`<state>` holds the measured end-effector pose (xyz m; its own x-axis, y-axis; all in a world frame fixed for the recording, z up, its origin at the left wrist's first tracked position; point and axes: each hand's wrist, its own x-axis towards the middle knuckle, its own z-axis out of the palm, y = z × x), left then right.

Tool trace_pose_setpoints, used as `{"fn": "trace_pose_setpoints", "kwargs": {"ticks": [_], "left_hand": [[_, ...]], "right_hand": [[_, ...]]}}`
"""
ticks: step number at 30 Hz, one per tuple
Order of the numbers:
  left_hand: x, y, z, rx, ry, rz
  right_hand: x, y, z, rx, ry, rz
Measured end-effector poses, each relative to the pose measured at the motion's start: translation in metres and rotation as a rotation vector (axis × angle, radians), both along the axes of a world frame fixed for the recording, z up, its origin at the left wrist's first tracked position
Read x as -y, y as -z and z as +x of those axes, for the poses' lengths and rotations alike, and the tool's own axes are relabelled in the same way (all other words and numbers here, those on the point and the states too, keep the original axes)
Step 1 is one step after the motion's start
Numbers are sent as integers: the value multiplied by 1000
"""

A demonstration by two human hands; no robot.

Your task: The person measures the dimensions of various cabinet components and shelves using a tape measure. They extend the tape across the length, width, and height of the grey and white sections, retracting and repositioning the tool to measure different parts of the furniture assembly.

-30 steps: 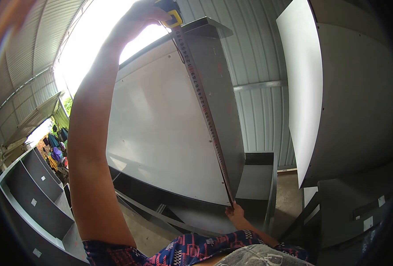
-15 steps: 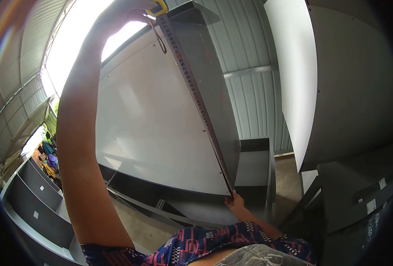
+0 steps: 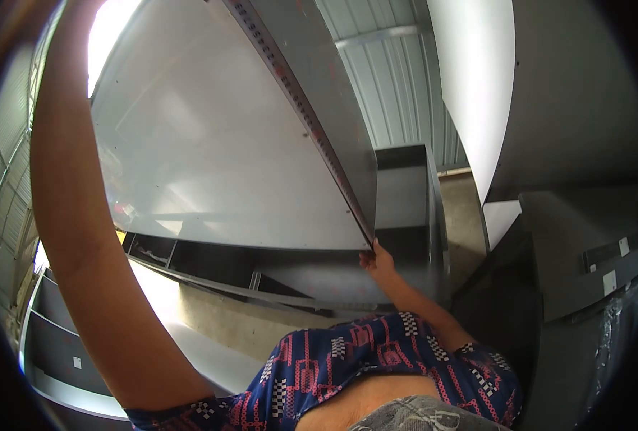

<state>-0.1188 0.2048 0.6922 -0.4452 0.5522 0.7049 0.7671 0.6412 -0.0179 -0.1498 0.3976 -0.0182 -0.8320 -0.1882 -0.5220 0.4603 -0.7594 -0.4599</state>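
Note:
A metal tape measure blade (image 3: 295,103) stretches along the edge of a large pale cabinet panel (image 3: 218,151), from the top of the view down to the panel's lower right corner. At that corner my right hand (image 3: 381,263) pinches the end of the blade, its fingers closed. My left arm reaches up along the left side. My left hand lies beyond the top edge, and the tape's case is out of sight with it. A dark grey side face of the cabinet (image 3: 333,79) adjoins the measured edge.
Open dark cabinet frames (image 3: 211,267) lie below the panel. Another compartmented unit (image 3: 63,352) is at the lower left. On the right stand a curved white sheet (image 3: 477,79) and dark panels (image 3: 585,251) with labels. A corrugated metal wall (image 3: 387,86) rises behind.
The view has tilted down, so the panel and my right hand appear higher. My left hand and the yellow tape case have left the frame. My right hand keeps its place at the corner.

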Motion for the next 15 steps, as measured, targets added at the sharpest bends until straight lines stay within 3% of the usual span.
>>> {"fn": "trace_pose_setpoints", "kwargs": {"ticks": [15], "left_hand": [[-4, 27, -32, 18, -104, 8]], "right_hand": [[2, 0, 1, 33, 25, 36]]}}
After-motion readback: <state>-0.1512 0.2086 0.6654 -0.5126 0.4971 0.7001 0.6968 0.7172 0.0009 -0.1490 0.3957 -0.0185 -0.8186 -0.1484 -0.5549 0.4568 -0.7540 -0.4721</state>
